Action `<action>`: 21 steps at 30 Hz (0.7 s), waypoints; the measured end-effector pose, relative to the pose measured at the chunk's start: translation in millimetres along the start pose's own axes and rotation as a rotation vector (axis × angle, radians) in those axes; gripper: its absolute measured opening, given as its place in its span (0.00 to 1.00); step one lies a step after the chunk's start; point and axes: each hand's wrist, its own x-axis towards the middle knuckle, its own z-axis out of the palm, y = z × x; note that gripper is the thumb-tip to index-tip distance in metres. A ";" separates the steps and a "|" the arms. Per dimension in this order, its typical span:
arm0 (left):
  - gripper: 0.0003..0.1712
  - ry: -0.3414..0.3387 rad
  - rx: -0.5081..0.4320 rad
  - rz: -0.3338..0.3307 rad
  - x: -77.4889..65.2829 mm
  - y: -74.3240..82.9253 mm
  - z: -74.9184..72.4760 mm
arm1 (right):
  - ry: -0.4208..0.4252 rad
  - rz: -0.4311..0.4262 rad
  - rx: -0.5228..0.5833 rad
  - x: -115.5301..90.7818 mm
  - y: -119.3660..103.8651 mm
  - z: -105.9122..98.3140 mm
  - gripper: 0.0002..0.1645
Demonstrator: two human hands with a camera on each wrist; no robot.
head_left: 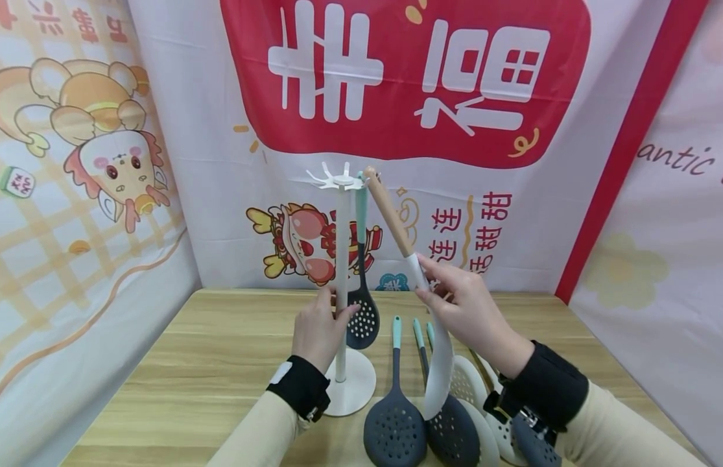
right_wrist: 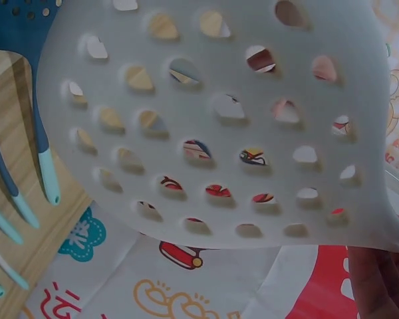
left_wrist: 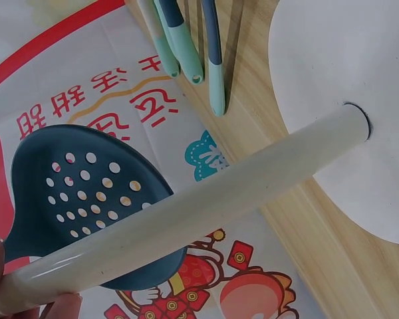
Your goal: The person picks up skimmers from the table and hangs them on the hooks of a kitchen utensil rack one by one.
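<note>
A white rack with a ring of hooks on top stands on a round base (head_left: 356, 392). My left hand (head_left: 319, 329) holds its white pole (head_left: 342, 253) at about mid-height. From a hook hangs a dark slotted spoon (head_left: 362, 275) with a mint handle; its perforated bowl (left_wrist: 33, 166) is behind the pole in the left wrist view. My right hand (head_left: 469, 305) pinches a white slotted turner (head_left: 439, 376) at the neck, below its wooden handle, whose top end is up beside the hooks. The turner's perforated head (right_wrist: 216, 56) fills much of the right wrist view.
Several utensils lie on the wooden table (head_left: 233, 350) right of the base, including a dark slotted turner (head_left: 394, 415) with a mint handle and overlapping dark and white slotted ones. A printed cloth backdrop (head_left: 203, 214) stands behind the table.
</note>
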 end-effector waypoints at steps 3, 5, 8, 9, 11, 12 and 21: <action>0.21 -0.003 0.004 0.001 0.2 -0.8 0.4 | -0.004 0.012 0.002 0.1 0.5 1.5 0.30; 0.21 -0.006 0.005 -0.001 0.5 -0.7 0.5 | -0.003 0.013 0.005 0.4 1.0 2.6 0.30; 0.21 -0.009 0.005 -0.002 0.9 -1.1 0.4 | -0.001 0.008 0.010 0.7 2.3 4.5 0.30; 0.21 -0.010 0.005 -0.004 0.9 -1.6 0.6 | -0.001 0.006 0.012 0.9 2.9 5.4 0.30; 0.21 -0.009 0.006 -0.004 0.9 -2.3 0.9 | -0.003 0.007 0.016 1.2 3.9 7.0 0.30; 0.21 -0.008 0.005 -0.003 0.9 -2.5 1.2 | -0.004 0.010 0.019 1.4 4.4 7.9 0.30; 0.21 0.005 0.004 0.020 1.3 -4.3 1.9 | -0.056 0.059 0.072 6.1 7.7 17.0 0.29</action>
